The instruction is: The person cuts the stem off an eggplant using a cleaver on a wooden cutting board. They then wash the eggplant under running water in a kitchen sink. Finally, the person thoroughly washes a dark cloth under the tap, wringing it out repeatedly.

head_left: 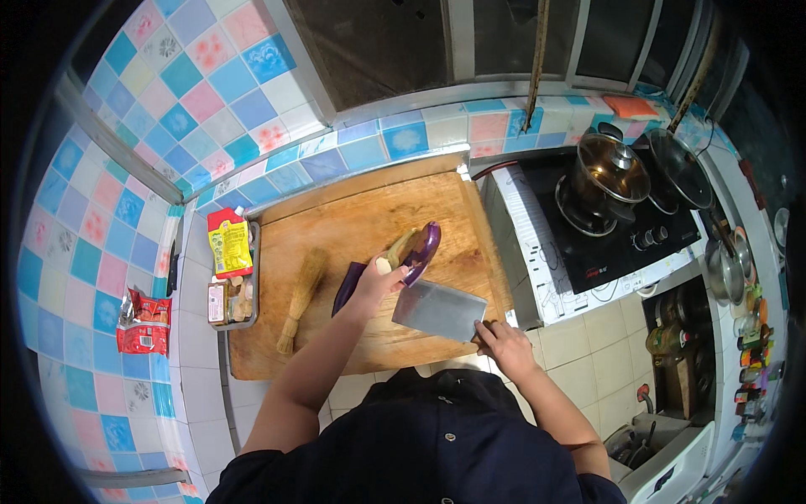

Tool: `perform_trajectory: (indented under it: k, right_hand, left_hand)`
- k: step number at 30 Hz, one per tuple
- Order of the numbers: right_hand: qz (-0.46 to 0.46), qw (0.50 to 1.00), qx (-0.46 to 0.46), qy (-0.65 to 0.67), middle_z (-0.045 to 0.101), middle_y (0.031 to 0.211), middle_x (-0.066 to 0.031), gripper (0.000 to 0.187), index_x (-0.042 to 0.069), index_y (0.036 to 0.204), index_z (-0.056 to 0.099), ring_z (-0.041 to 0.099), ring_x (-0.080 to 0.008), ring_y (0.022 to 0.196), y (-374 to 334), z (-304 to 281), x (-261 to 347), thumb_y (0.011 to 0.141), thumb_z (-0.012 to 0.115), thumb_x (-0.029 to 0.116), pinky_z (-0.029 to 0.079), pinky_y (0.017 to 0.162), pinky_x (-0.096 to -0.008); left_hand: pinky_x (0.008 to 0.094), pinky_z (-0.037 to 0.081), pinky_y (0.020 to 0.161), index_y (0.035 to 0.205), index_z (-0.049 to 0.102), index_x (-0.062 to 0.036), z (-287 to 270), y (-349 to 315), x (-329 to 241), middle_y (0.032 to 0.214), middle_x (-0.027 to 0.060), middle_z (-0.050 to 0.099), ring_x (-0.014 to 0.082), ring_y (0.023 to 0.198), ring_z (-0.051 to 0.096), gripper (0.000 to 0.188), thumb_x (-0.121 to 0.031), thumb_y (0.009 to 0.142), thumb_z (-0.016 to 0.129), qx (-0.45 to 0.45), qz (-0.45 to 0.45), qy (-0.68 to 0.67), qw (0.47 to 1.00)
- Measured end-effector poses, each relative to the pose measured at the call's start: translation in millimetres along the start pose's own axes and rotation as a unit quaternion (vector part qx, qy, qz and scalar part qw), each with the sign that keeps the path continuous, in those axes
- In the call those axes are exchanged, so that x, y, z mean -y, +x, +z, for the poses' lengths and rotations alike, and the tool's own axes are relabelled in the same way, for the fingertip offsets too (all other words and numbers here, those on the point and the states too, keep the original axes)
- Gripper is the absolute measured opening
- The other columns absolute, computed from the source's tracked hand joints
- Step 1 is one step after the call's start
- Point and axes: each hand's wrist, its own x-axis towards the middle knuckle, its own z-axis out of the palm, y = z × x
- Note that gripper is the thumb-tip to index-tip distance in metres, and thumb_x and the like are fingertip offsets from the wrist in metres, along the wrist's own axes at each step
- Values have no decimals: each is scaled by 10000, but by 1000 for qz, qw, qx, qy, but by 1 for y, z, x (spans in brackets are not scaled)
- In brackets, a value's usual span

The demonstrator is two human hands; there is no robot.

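Note:
On the wooden board (pixel 453 197), my left hand (pixel 378 287) is closed around a piece of purple eggplant (pixel 426 245), whose far end curves up to the right. A pale, yellowish piece (pixel 400 248) lies against it, and a whitish cut face shows by my fingers. Another dark purple eggplant piece (pixel 348 286) rests left of that hand, partly covered by it. My right hand (pixel 507 346) grips the handle of a cleaver (pixel 441 309) at the board's near right edge. Its broad blade points left, with the upper edge close to the eggplant and my left fingers.
A straw brush (pixel 303 294) lies on the board's left. Beyond it stands a tray (pixel 254 290) with a red-and-yellow pouch (pixel 231 244) and a small box. To the right, a lidded pot (pixel 609 172) and a pan (pixel 678 168) stand on a black cooktop (pixel 604 260).

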Motion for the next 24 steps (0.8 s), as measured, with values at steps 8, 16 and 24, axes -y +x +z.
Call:
perform_trajectory:
  k: [8, 16, 24]
  right_hand:
    - [162, 779, -129, 591, 484, 1217, -108, 647, 23, 1305, 349, 428, -222, 1166, 46, 6, 77, 789, 673, 241, 360, 961, -345]
    - [166, 486, -220, 829, 439, 1207, -86, 589, 24, 1233, 309, 438, -172, 1115, 75, 10, 160, 820, 653, 264, 363, 945, -326]
    - [264, 411, -257, 834, 545, 1026, -59, 338, 51, 1098, 474, 529, -197, 965, 41, 27, 178, 845, 584, 245, 423, 845, -318]
  left_hand:
    - [249, 454, 802, 1264, 322, -2, 31, -68, -18, 1068, 77, 531, 107, 948, 526, 596, -21, 773, 659, 66, 137, -10, 988]
    - [384, 480, 808, 1203, 452, -157, 17, -136, -36, 1196, 77, 457, 307, 1051, 507, 598, -35, 652, 650, 83, 389, 420, 815]
    - [426, 315, 1002, 1341, 306, -122, -26, -158, -46, 1334, 117, 305, 321, 1195, 356, 746, -283, 715, 680, 205, 363, 527, 741]
